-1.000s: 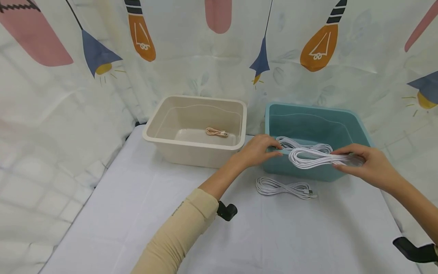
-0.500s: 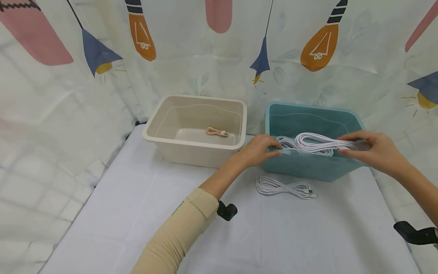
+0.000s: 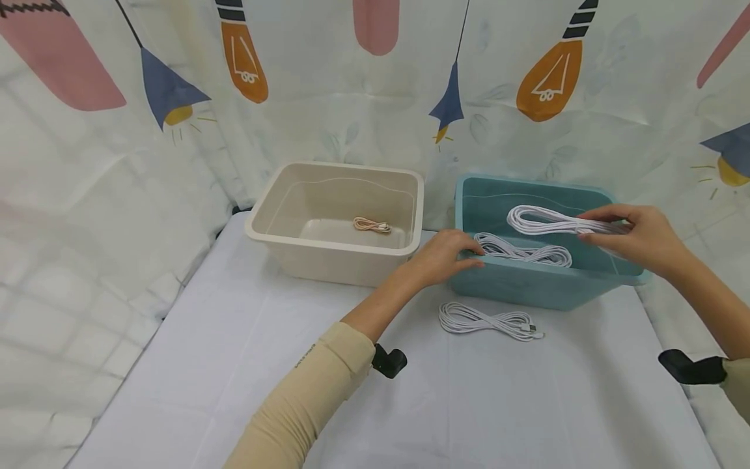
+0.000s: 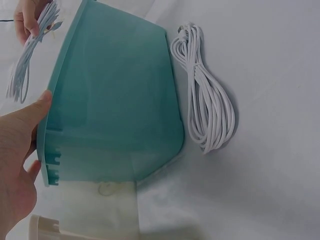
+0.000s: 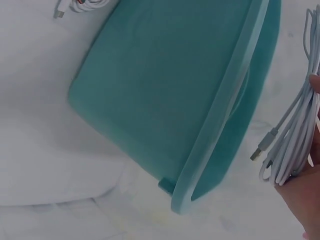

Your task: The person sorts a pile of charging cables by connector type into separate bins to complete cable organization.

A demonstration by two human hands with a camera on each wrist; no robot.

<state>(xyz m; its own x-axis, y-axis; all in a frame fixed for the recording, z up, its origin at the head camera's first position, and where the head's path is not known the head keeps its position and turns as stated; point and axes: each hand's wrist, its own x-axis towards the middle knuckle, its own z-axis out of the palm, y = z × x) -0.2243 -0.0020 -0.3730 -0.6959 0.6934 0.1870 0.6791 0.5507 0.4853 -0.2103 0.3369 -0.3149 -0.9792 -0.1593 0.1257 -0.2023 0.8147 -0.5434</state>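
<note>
My left hand pinches the near-left rim of a teal plastic bin, thumb outside. Over the bin's open top, my right hand holds a bundled white USB cable by one end, its loops pointing left. The right wrist view shows that cable's metal USB plug sticking out beside the loops. Lower down, inside the bin along its front wall, lies another coiled white cable. A further white cable bundle rests on the table in front of the bin.
Left of the teal bin stands a beige bin with a small tan cable on its floor. Both bins sit on a white-covered table, close to a curtain printed with lamps and bulbs.
My right hand has carried its white cable from in front of the teal bin's near rim back and up over the opening. The left hand has stayed on the rim.
</note>
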